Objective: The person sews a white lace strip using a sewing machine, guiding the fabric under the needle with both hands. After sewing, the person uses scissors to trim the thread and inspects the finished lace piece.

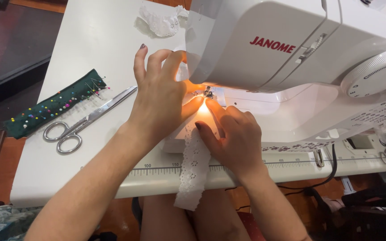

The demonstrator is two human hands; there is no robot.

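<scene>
— Two hands on the white lace strip (193,167) at the sewing machine (291,67); we see our left hand (159,100) spread flat, our right hand (233,138) pressing fingertips down.

— Containers?

— We note only the green pin cushion strip (52,107) holding coloured pins, scissors (83,120) beside it.

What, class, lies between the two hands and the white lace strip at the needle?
Nothing visible: the left hand and right hand both press directly on the white eyelet lace strip beside the sewing machine's needle.
</scene>
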